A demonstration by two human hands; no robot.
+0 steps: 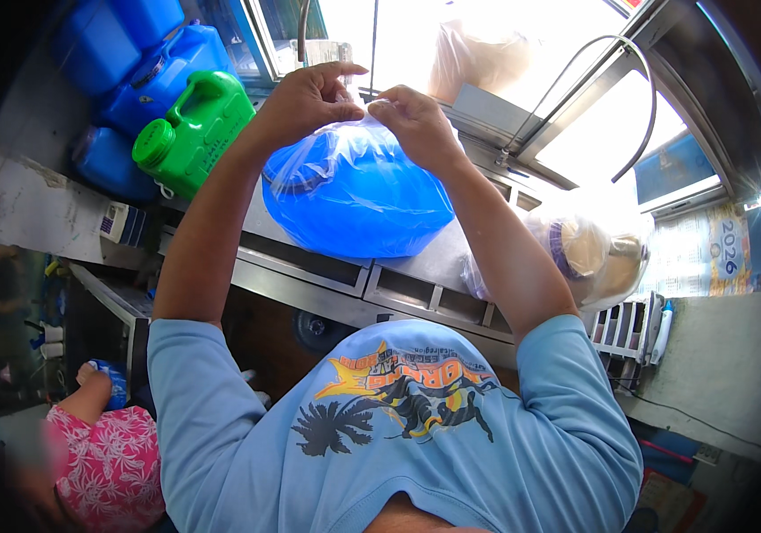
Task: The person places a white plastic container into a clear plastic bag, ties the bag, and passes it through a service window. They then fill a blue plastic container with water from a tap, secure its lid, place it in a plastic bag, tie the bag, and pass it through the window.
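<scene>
A big blue container (358, 200), wrapped in a clear plastic bag (345, 147), stands on the metal counter in front of me. My left hand (314, 102) is at the gathered top of the bag, index finger stretched out and the others curled by the plastic. Close beside it, my right hand (416, 126) pinches the same gathered plastic between thumb and fingers. Both arms reach forward over the counter. The film hides the finer shape of the container.
A green jug (198, 138) and several blue jugs (172, 75) stand at the left. Bagged round containers (580, 244) sit on the right of the metal counter (309, 266). A thin hose (647, 115) curves by the window. A person in pink patterned clothing (110, 462) is at lower left.
</scene>
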